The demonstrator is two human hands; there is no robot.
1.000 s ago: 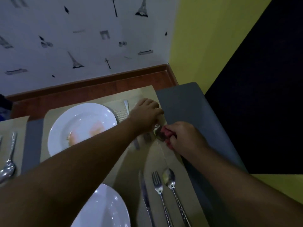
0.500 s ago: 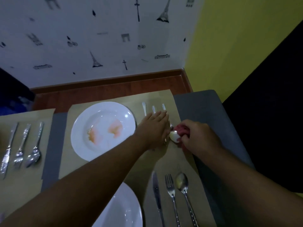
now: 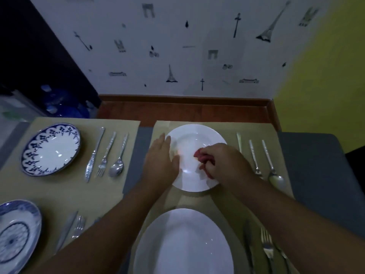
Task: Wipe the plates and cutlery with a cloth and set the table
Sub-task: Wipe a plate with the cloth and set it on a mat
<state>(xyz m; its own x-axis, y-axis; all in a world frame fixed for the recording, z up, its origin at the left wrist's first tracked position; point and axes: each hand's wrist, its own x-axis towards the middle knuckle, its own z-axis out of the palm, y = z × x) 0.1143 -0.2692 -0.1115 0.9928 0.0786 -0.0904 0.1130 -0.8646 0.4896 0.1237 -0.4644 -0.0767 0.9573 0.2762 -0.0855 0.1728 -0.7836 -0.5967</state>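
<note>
Fingers of right hand curled, pinching a bunched red cloth down into the well of a round white plate. Fingers of left hand straight, pressed together, flat along that plate's left rim. Plate on a beige placemat, far right part of the grey table.

Just right of the right hand: knife, fork, spoon, parallel, handles toward the wall. Fork's tine end hard to make out beside the wrist.

Near edge, between both forearms: large oval white plate, bottom cut off.

Far left: blue-patterned plate, left-setting cutlery in a row beside it. Bottom left: second blue plate, partly out of frame; blurred cutlery next to it, close against the left forearm. Bottom right: dim cutlery, cut off by the frame.

Wallpaper beyond: small tower, arch and bicycle drawings.
</note>
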